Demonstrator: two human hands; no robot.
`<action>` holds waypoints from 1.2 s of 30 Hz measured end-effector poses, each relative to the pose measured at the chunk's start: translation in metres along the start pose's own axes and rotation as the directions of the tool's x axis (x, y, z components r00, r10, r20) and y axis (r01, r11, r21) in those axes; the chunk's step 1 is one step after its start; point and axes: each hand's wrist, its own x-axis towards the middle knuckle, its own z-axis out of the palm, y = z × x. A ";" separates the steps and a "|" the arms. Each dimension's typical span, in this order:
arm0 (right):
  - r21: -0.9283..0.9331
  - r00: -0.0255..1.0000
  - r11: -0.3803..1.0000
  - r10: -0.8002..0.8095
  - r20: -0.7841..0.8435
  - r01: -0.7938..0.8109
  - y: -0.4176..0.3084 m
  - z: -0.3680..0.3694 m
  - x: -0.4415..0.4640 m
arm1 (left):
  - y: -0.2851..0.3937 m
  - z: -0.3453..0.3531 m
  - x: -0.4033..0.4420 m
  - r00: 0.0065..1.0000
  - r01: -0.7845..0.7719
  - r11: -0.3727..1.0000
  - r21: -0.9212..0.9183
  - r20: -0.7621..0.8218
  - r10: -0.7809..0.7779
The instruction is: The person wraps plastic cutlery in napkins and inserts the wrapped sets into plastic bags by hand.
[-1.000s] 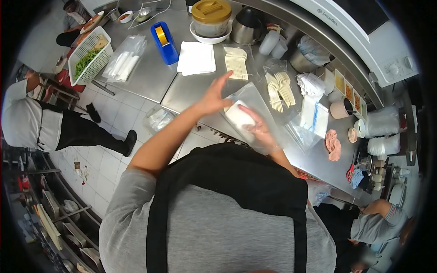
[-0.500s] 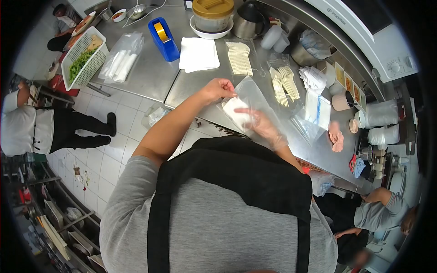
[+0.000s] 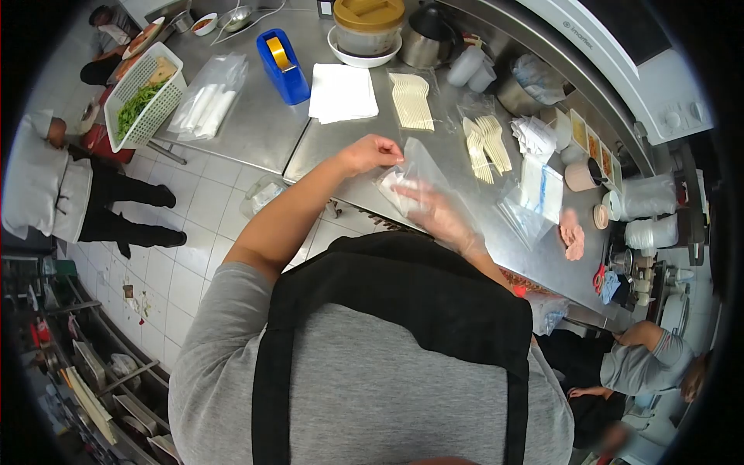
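Observation:
My left hand point(image 3: 375, 153) pinches the upper edge of a clear plastic bag point(image 3: 422, 159) just over the front of the steel counter. Inside the bag, my right hand point(image 3: 438, 213) lies over a folded white napkin point(image 3: 399, 188), its fingers stretched across it and slightly blurred. Film covers that hand up to the wrist. Beyond the bag are a pack of cream plastic spoons point(image 3: 412, 102) and a pack of cream plastic forks point(image 3: 487, 146). A stack of white napkins point(image 3: 342, 93) sits past my left hand.
A blue tape dispenser point(image 3: 283, 68), rolled clear bags point(image 3: 208, 101) and a white basket of greens point(image 3: 143, 101) stand to the left. On the right are flat bags point(image 3: 539, 190), a pink cloth point(image 3: 572, 235) and red scissors point(image 3: 598, 277). Co-workers point(image 3: 46, 178) are on both sides.
My right hand has shifted slightly left and down inside the bag, covering more of the napkin. My left hand keeps its pinch. The co-worker at left has changed stance.

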 end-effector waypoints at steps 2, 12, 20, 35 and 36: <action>0.035 0.999 0.999 -0.011 -0.038 0.013 -0.003 0.002 0.001 | 0.000 0.003 0.002 0.999 -0.049 0.993 -0.112 -0.012 0.048; 0.518 0.985 0.838 0.142 0.098 -0.172 0.038 0.015 -0.002 | -0.003 0.007 -0.005 0.987 -0.141 0.987 -0.079 -0.088 0.134; 0.394 0.968 0.896 0.126 0.218 -0.205 0.047 0.007 0.008 | -0.004 -0.005 -0.006 0.993 -0.035 0.999 0.007 -0.116 0.036; 0.151 0.952 0.973 0.127 0.277 -0.174 0.025 0.010 0.008 | 0.012 -0.007 -0.022 0.999 -0.043 0.999 -0.029 0.017 0.044; 0.156 0.947 0.972 0.122 0.297 -0.175 0.026 0.010 0.009 | 0.020 -0.004 -0.029 0.997 -0.012 1.000 -0.025 0.079 0.014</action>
